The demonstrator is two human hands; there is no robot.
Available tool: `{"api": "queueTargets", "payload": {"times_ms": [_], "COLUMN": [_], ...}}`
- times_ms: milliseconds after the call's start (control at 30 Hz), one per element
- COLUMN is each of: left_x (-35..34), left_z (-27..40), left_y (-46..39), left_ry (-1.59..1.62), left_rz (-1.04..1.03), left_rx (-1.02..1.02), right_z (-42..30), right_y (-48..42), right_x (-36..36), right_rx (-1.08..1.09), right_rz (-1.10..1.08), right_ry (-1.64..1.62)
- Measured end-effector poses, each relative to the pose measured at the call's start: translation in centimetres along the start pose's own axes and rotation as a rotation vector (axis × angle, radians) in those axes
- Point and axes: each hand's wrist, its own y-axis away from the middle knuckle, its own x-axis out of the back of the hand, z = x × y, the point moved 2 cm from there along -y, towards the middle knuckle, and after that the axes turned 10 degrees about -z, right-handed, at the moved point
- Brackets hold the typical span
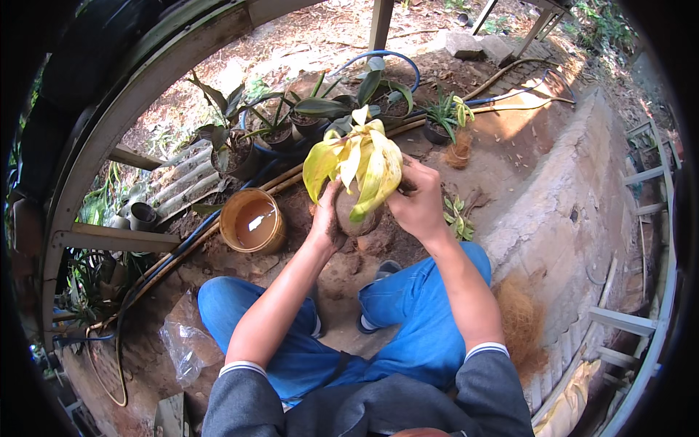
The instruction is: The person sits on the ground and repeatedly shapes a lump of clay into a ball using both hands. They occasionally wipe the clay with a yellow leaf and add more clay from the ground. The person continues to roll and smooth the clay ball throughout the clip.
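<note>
Before me is a leafy plant (pixel 363 164) with broad yellow-green leaves drooping over a rounded brown root ball (pixel 357 210). My left hand (pixel 327 218) grips the ball from its left side, the thumb up under the leaves. At the plant's right edge, my right hand (pixel 418 199) has its fingers curled against the leaves. The leaves hide those fingertips, so what they pinch cannot be seen. Both hands are smeared with dark soil. Brown fibre and soil (pixel 382 240) lie on the ground below the ball.
A yellowish bucket (pixel 273 237) of murky water stands to the left. Potted plants (pixel 235 153), bamboo poles and a blue hose (pixel 390 53) lie beyond. Coconut-like fibre (pixel 519 322) sits by my right knee, a clear plastic bag (pixel 188 341) by my left. A small variegated plant (pixel 460 218) lies right.
</note>
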Motion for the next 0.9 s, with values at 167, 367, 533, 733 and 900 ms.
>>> {"api": "queueTargets", "payload": {"times_ms": [167,367,533,733,900], "left_x": [-0.1,3.8,4.2,2.2,1.4], "left_z": [-0.8,-2.3,-2.3,-1.5,-1.2], "left_y": [-0.2,-1.6,-1.8,-0.8,0.0], "left_ry": [0.062,0.179,0.252,0.189,0.058], "left_rz": [0.04,-0.137,-0.137,0.061,0.134], "left_rx": [0.026,-0.097,-0.13,0.028,0.051], "right_z": [1.1,1.3,2.2,2.2,3.1], "right_y": [0.4,0.5,1.0,0.5,1.2], "right_x": [-0.2,-0.8,-1.4,-1.1,-1.2], "right_rx": [0.034,0.123,0.117,0.011,-0.039], "right_rz": [-0.074,-0.062,-0.079,-0.072,-0.108], "right_ry": [0.038,0.198,0.153,0.0,-0.008]}}
